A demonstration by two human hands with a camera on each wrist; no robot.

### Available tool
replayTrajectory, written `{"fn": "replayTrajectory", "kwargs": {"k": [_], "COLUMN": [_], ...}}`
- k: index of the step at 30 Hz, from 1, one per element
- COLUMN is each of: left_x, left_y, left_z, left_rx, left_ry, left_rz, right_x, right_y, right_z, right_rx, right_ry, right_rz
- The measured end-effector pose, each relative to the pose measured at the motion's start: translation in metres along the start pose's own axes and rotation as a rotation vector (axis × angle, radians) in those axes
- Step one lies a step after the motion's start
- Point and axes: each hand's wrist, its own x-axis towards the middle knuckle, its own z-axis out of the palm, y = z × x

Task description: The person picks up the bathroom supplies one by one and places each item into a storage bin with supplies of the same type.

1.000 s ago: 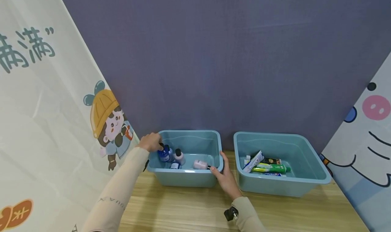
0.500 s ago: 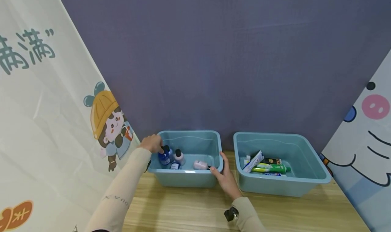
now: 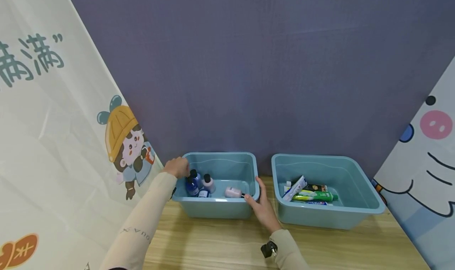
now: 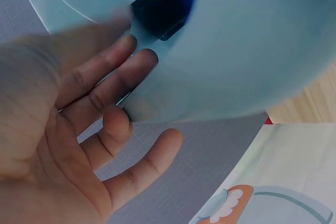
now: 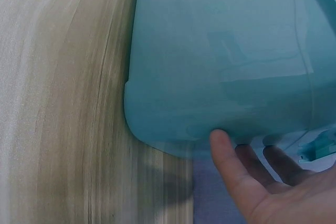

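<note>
A light blue left bin (image 3: 220,155) stands on the wooden table (image 3: 220,242). Inside it a blue bottle (image 3: 192,186) with a black cap stands upright by the left wall, beside a pink bottle (image 3: 208,183). Another pink bottle (image 3: 233,191) lies on its side. My left hand (image 3: 177,167) is at the bin's left rim just above the blue bottle, holding nothing. In the left wrist view its fingers (image 4: 113,85) lie straight against the bin wall (image 4: 252,51), with the bottle's cap (image 4: 157,11) showing through. My right hand (image 3: 262,204) rests on the bin's front right corner, thumb (image 5: 223,150) against the wall (image 5: 220,51).
A second blue bin (image 3: 359,183) to the right holds toothpaste tubes (image 3: 314,196). A purple backdrop (image 3: 249,64) rises right behind both bins. Cartoon banners slant in at the left (image 3: 53,143) and right (image 3: 426,163). Bare table lies in front of the bins.
The blue bottle has gone down from my left fingers to stand in the bin, and that hand has drawn back to the rim. My right hand has stayed at the corner.
</note>
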Motion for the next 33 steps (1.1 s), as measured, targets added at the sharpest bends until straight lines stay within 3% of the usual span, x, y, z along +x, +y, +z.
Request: {"fn": "replayTrajectory", "kwargs": {"k": [6, 12, 21, 26, 33], "left_x": [-0.001, 0.000, -0.017, -0.024, -0.043], "left_y": [-0.005, -0.010, -0.010, -0.014, -0.012], "left_z": [0.001, 0.003, -0.003, -0.001, 0.008], "left_rx": [-0.051, -0.093, -0.175, -0.227, -0.281], "left_ry": [0.022, 0.008, 0.028, 0.072, 0.178], "left_rz": [0.047, 0.038, 0.072, 0.123, 0.101], "right_x": [0.001, 0.002, 0.002, 0.003, 0.001], "right_y": [0.001, 0.001, 0.002, 0.002, 0.001], "right_z": [0.000, 0.001, 0.001, 0.001, 0.001], "right_rx": [-0.001, -0.011, -0.007, -0.008, -0.017], "right_ry": [0.004, 0.000, 0.002, 0.009, 0.009], "right_rz": [-0.003, 0.005, -0.002, -0.013, -0.003]}}
